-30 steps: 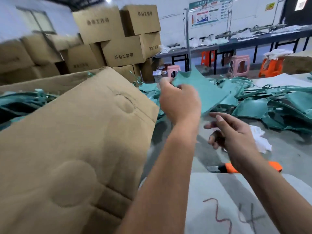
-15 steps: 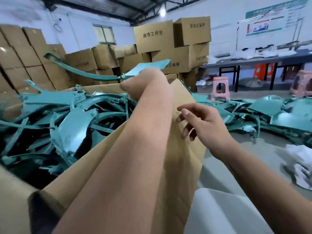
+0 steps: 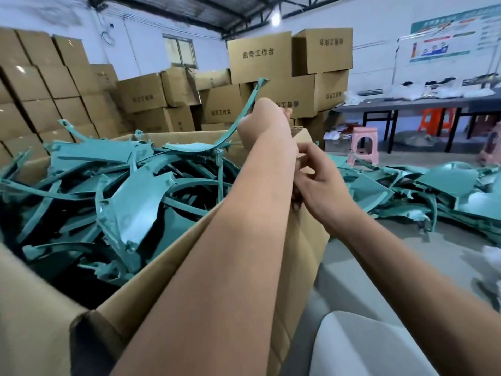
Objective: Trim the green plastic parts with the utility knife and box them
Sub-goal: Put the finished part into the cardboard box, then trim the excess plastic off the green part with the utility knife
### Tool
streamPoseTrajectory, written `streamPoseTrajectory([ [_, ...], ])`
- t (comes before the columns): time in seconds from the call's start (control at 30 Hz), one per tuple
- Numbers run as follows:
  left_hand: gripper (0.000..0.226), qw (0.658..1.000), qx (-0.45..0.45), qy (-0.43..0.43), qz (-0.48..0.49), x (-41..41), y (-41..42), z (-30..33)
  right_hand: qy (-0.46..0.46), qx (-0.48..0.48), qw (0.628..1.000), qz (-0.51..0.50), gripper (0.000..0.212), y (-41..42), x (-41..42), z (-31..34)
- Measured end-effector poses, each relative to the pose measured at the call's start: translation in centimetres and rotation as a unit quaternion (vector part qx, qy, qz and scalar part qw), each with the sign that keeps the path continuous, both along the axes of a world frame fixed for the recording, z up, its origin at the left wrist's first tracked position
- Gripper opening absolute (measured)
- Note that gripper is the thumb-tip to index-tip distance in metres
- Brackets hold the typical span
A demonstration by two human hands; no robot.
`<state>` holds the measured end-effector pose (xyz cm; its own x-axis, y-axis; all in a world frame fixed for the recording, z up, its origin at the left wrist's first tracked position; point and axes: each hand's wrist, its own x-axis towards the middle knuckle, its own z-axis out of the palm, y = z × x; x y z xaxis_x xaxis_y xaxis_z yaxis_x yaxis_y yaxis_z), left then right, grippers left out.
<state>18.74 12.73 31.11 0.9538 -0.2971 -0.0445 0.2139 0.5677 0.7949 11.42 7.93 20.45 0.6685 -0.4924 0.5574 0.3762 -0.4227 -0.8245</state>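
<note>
On the left, our open box [image 3: 173, 256] is heaped with trimmed green parts [image 3: 130, 196]. A second ago our left hand [image 3: 264, 123] held its curved green part [image 3: 244, 118] over the counter; now it has swung above the box, grip closed around it, so boxing is imminent. Our right hand [image 3: 317, 185], fingers loosely curled, holds nothing. Untrimmed parts [image 3: 433, 185] wait rightward.
</note>
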Motion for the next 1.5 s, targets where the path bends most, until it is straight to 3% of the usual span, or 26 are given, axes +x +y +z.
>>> streamPoseTrajectory([
  [0.1,0.021,0.998,0.025,-0.051,0.037,-1.6,-1.2,-0.1,-0.003,0.047,0.999,0.008,0.012,-0.5,-0.8,-1.3],
  [0.23,0.012,0.994,-0.034,-0.048,-0.094,-4.3,-2.0,-0.2,-0.003,0.109,0.994,-0.015,0.014,-2.2,-1.7,-4.1],
  [0.3,0.013,0.992,-0.033,-0.078,-0.095,-5.0,-2.8,0.0,0.009,0.144,0.989,-0.044,0.013,-3.3,-1.8,-5.1],
  [0.4,0.014,0.988,0.023,-0.138,-0.071,-5.8,-4.8,-1.2,0.054,0.160,0.971,-0.169,0.008,-5.5,-1.3,-7.0],
  [0.47,0.015,0.970,0.134,-0.189,-0.078,-5.8,-6.7,-3.7,0.144,0.109,0.930,-0.320,0.007,-7.4,-1.2,-8.5],
  [0.53,0.015,0.934,0.263,-0.222,-0.093,-5.5,-8.6,-7.0,0.235,0.052,0.880,-0.410,0.015,-8.9,-1.5,-9.9],
  [0.67,0.027,0.820,0.470,-0.303,-0.122,-4.6,-10.6,-13.9,0.351,-0.110,0.826,-0.427,0.031,-11.4,-1.9,-13.1],
  [0.73,0.028,0.750,0.530,-0.369,-0.145,-4.6,-11.3,-17.3,0.404,-0.124,0.828,-0.368,0.041,-13.4,-1.8,-13.9],
  [0.8,0.034,0.706,0.553,-0.416,-0.150,-5.0,-11.9,-19.7,0.426,-0.056,0.857,-0.283,0.046,-15.3,-1.8,-13.6],
  [0.9,0.041,0.696,0.554,-0.424,-0.171,-5.7,-13.1,-20.9,0.355,0.009,0.919,-0.171,0.023,-16.8,-2.1,-13.8],
  [0.97,0.043,0.681,0.570,-0.421,-0.188,-5.6,-13.5,-20.9,0.283,0.140,0.937,-0.147,0.022,-16.8,-2.6,-14.4],
  [1.07,0.040,0.647,0.592,-0.437,-0.200,-5.2,-13.6,-21.4,0.177,0.286,0.922,-0.193,0.017,-16.9,-3.1,-15.6],
  [1.17,0.037,0.574,0.614,-0.508,-0.188,-5.1,-13.1,-22.6,0.100,0.348,0.876,-0.319,0.011,-17.9,-4.0,-16.1],
  [1.23,0.029,0.554,0.614,-0.542,-0.151,-4.8,-13.0,-23.4,0.092,0.332,0.855,-0.387,0.017,-18.6,-5.8,-16.4],
  [1.33,0.026,0.561,0.613,-0.546,-0.108,-4.6,-13.4,-23.7,0.073,0.271,0.851,-0.445,0.014,-18.6,-9.6,-16.5],
  [1.43,0.037,0.515,0.647,-0.555,-0.093,-5.7,-13.9,-23.8,0.020,0.259,0.862,-0.436,0.012,-17.5,-13.7,-16.5],
  [1.5,0.045,0.496,0.648,-0.570,-0.092,-6.9,-14.2,-23.9,-0.010,0.284,0.849,-0.445,0.011,-16.8,-16.5,-15.9],
])
